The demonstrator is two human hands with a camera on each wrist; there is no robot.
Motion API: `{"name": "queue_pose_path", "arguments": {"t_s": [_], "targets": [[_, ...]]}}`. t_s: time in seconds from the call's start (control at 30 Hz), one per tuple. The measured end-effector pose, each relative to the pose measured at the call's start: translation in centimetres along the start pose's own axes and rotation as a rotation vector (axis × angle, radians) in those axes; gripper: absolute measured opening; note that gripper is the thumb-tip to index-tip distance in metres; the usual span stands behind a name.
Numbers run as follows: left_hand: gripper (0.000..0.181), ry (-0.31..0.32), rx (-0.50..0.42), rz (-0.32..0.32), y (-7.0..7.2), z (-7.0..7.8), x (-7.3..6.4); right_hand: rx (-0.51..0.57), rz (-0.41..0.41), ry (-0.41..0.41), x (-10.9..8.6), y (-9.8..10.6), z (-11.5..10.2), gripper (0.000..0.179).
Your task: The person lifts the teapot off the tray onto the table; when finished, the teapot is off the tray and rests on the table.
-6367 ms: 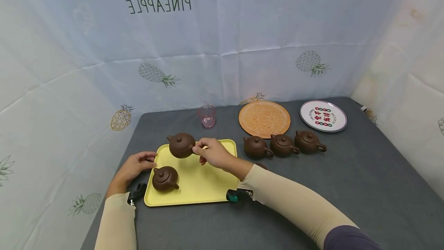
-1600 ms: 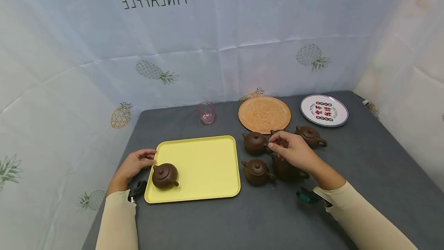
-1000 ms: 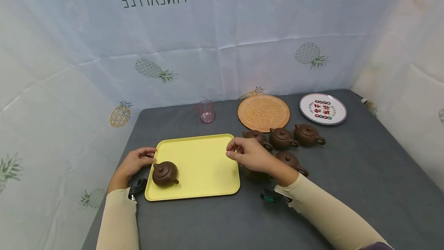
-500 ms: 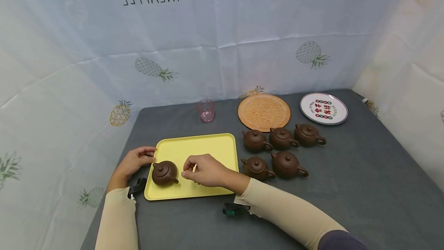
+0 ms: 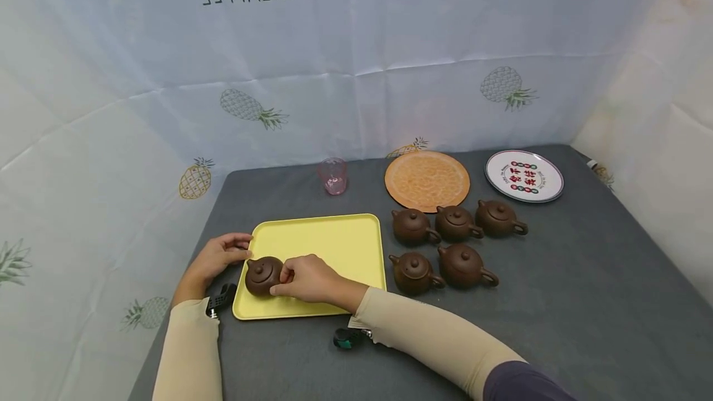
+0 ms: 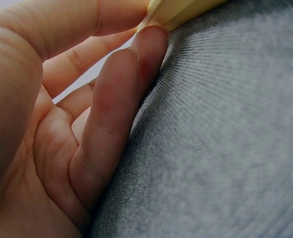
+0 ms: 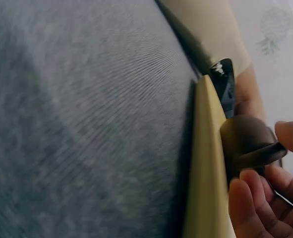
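Observation:
A small dark brown teapot (image 5: 264, 276) stands on the left part of a yellow tray (image 5: 328, 234), its spout pointing left. My right hand (image 5: 309, 278) is at its handle, thumb and fingers on either side of it; in the right wrist view the handle (image 7: 265, 154) lies between thumb and fingertips. The head view hides most of that handle behind the hand. My left hand (image 5: 214, 262) rests at the tray's left rim, thumb and fingertips against the edge. In the left wrist view the bent fingers (image 6: 106, 104) meet the rim (image 6: 186, 12).
Several similar brown teapots, such as a front one (image 5: 464, 266) and a back one (image 5: 497, 218), stand in two rows right of the tray, handles rightward. Behind are a pink glass (image 5: 334, 176), a round orange mat (image 5: 427, 181) and a white printed plate (image 5: 524, 176) on the grey cloth (image 5: 579, 289).
Earlier my right hand held a second teapot over the tray; that teapot now stands among those at the right. The hand has moved left to the remaining teapot's handle. My left hand stays put.

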State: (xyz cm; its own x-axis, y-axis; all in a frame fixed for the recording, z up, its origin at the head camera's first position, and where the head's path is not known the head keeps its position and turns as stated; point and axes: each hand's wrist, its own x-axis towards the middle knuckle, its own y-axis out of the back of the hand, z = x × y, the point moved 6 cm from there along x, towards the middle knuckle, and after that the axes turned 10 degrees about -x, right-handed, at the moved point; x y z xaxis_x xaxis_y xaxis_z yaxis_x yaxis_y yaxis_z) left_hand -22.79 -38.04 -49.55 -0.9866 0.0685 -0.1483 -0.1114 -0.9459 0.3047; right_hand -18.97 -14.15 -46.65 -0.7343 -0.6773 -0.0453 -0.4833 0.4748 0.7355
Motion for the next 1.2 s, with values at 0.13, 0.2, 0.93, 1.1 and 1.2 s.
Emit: {"name": "queue_pose_path", "arguments": {"t_s": [0.13,0.2,0.93,1.1,1.2], "targets": [[0.053,0.003,-0.011,0.002,0.1,0.0,0.0,0.010,0.028,-0.015,0.2,-0.1,0.2,0.020],[0.053,0.004,-0.010,0.004,0.1,0.0,0.0,0.075,0.034,-0.041,0.2,-0.2,0.4,0.019],[0.052,0.000,0.018,0.008,0.0,0.1,-0.1,0.530,0.109,-0.153,0.4,-0.7,1.9,0.012],[0.052,-0.005,0.011,0.007,0.0,0.1,-0.1,0.345,0.154,-0.131,0.4,0.1,1.8,0.013],[0.052,-0.002,0.007,0.010,0.0,0.1,-0.1,0.301,0.160,-0.138,0.4,0.4,1.7,0.015]]}}
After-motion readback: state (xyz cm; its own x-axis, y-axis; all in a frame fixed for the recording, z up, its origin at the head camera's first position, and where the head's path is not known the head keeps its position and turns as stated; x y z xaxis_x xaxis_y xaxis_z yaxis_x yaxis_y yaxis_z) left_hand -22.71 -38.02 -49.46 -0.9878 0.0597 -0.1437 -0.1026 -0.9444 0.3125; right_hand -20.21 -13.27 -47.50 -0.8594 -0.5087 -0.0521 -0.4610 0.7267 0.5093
